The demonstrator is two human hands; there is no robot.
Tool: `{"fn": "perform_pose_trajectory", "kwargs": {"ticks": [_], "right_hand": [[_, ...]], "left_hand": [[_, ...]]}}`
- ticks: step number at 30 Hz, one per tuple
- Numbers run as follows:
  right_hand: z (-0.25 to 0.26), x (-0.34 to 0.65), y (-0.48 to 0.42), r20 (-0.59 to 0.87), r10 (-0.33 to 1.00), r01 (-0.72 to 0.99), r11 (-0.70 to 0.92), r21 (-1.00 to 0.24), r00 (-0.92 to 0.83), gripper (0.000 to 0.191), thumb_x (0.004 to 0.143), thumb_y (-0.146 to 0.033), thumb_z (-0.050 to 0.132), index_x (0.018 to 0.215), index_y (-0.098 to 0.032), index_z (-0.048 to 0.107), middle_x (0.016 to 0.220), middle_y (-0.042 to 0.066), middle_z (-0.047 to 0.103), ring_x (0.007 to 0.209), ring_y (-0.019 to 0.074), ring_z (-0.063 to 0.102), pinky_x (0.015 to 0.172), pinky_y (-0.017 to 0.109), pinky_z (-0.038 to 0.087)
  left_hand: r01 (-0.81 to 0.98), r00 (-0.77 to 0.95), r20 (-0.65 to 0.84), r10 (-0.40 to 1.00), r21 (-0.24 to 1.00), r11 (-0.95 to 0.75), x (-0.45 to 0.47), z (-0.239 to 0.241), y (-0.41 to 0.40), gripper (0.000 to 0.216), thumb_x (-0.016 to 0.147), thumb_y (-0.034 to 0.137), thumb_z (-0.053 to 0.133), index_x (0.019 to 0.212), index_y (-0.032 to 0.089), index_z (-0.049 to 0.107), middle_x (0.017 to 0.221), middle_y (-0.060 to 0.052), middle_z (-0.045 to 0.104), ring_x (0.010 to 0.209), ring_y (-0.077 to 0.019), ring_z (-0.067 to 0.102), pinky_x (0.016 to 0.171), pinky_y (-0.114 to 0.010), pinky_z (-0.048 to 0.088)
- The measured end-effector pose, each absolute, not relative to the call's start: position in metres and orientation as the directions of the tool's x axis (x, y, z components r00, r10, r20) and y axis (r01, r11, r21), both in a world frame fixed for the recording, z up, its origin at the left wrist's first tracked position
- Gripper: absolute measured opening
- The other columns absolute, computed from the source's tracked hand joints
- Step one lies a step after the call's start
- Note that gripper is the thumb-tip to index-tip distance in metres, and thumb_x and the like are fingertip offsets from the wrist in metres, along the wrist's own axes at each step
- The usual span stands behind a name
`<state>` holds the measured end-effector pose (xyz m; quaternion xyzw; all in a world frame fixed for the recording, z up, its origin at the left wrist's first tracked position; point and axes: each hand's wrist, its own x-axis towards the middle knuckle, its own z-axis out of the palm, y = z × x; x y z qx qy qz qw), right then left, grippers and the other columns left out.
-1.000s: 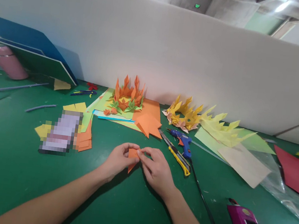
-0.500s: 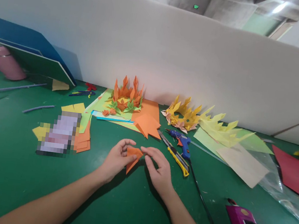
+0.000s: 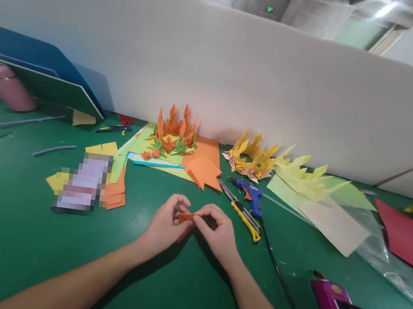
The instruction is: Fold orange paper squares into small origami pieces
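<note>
Wall [image 3: 203,63]: one, white, standing along the table's far side; limits reach forward.
Table [image 3: 189,284]: one, green; far edge meets the wall, near edge out of view. Room for the wrists lies on the near side, between the forearms; leftward, the green runs on past the elbow.
Power strip [image 3: 331,305]: one, magenta, near right, plugged in; bounds the right elbow's swing.
Paper crowns: one orange [image 3: 170,143], one yellow [image 3: 264,168], both beyond the hands; a long forward reach could crush their points.
Left hand [image 3: 167,220]: thumb and fingers closed on the folded paper, other fingers curled behind.
Right hand [image 3: 219,232]: thumb and forefinger pinched at the paper's right corner, no gap seen between them.
Cutter [image 3: 248,225]: one, yellow-handled, just right of the right hand, blade pointing away; a careless sideways move could meet it.
Glue gun [image 3: 255,201]: one, blue, beside the cutter; heat cannot be told. Its black cord [image 3: 276,266] passes right of the right forearm; a snag could drag the gun.
Folded paper [image 3: 185,217]: one, orange, small, between both hands above the table, partly hidden. Likely faults: a skewed crease if the pinch slips; a torn corner if pulled hard.
</note>
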<state>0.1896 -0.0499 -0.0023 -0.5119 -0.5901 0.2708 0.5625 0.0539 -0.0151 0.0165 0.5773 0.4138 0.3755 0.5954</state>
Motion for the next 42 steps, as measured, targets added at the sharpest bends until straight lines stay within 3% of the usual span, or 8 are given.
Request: {"fn": "perform_pose_trajectory", "kwargs": {"ticks": [8,14,18,21,29,34,38,42], "right_hand": [[-0.0032,0.1916,-0.0485,0.354,0.923,0.18,0.327,-0.928,0.151,0.013,0.07,-0.022,0.062,0.058,-0.019,0.056,0.062,-0.002,0.05,0.059,0.0125,0.049,0.055,0.024,0.04],[-0.0053,0.1965,-0.0471,0.294,0.937,0.135,0.272,-0.953,0.189,0.009,0.068,-0.023,0.067,0.06,-0.02,0.064,0.062,-0.001,0.057,0.061,0.0138,0.054,0.059,0.026,0.043],[-0.0047,0.1962,-0.047,0.245,0.947,0.097,0.229,-0.969,0.209,0.007,0.066,-0.024,0.07,0.072,-0.021,0.071,0.071,0.002,0.063,0.068,0.0156,0.058,0.064,0.028,0.046],[-0.0038,0.1962,-0.0468,0.245,0.945,0.098,0.229,-0.969,0.218,0.005,0.067,-0.024,0.069,0.07,-0.021,0.07,0.07,0.001,0.064,0.067,0.0154,0.058,0.065,0.028,0.046],[0.002,0.1977,-0.0488,0.29,0.94,0.171,0.261,-0.95,0.18,0.012,0.072,-0.025,0.062,0.062,-0.019,0.063,0.065,0.001,0.06,0.063,0.0148,0.055,0.062,0.027,0.045],[0.0002,0.1983,-0.0483,0.189,0.964,0.118,0.169,-0.978,0.186,0.015,0.073,-0.031,0.061,0.065,-0.019,0.063,0.062,0.0,0.059,0.058,0.0139,0.052,0.06,0.027,0.044],[-0.002,0.1956,-0.0477,0.081,0.982,-0.032,0.088,-0.996,0.17,0.021,0.076,-0.039,0.058,0.08,-0.019,0.063,0.061,-0.001,0.056,0.055,0.0124,0.051,0.059,0.027,0.045],[-0.0021,0.1905,-0.0484,0.1,0.984,-0.045,0.108,-0.993,0.147,0.024,0.067,-0.037,0.066,0.081,-0.02,0.056,0.066,-0.003,0.055,0.059,0.0115,0.052,0.058,0.024,0.045]], "left_hand": [[-0.01,0.425,-0.071,0.902,0.996,0.083,0.0537,0.0134,-0.0142,0.03,0.06,0.019,0.069,0.08,0.018,0.047,0.067,0.007,0.048,0.056,-0.0058,0.047,0.051,-0.018,0.038],[-0.131,0.431,-0.091,0.898,0.978,0.162,0.0521,0.0143,-0.0131,0.03,0.059,0.018,0.071,0.078,0.017,0.049,0.069,0.006,0.051,0.061,-0.0065,0.051,0.06,-0.019,0.042],[-0.242,0.364,-0.089,0.927,0.952,0.187,0.0523,0.0158,-0.0128,0.034,0.057,0.019,0.074,0.077,0.018,0.047,0.066,0.007,0.052,0.06,-0.0065,0.053,0.06,-0.019,0.042],[-0.271,0.34,-0.096,0.935,0.943,0.195,0.0523,0.0176,-0.0127,0.036,0.055,0.019,0.076,0.077,0.019,0.047,0.063,0.008,0.053,0.06,-0.0069,0.053,0.059,-0.019,0.042],[-0.097,0.367,-0.124,0.922,0.981,0.17,0.0504,0.0182,-0.0097,0.026,0.056,0.019,0.074,0.076,0.017,0.058,0.069,0.002,0.062,0.067,-0.0118,0.057,0.064,-0.023,0.044],[0.061,0.41,-0.185,0.893,0.983,0.175,0.0501,0.019,-0.0079,0.02,0.058,0.027,0.074,0.072,0.015,0.067,0.067,-0.001,0.066,0.064,-0.0142,0.058,0.065,-0.026,0.045],[-0.116,0.402,-0.306,0.863,0.918,0.38,0.0506,0.0178,-0.0081,0.031,0.053,0.034,0.078,0.073,0.014,0.066,0.07,-0.002,0.068,0.065,-0.0139,0.06,0.067,-0.026,0.047],[-0.24,0.384,-0.321,0.866,0.87,0.43,0.0504,0.0161,-0.0081,0.035,0.05,0.034,0.081,0.075,0.014,0.065,0.076,-0.003,0.069,0.07,-0.0137,0.061,0.073,-0.027,0.047]]}}
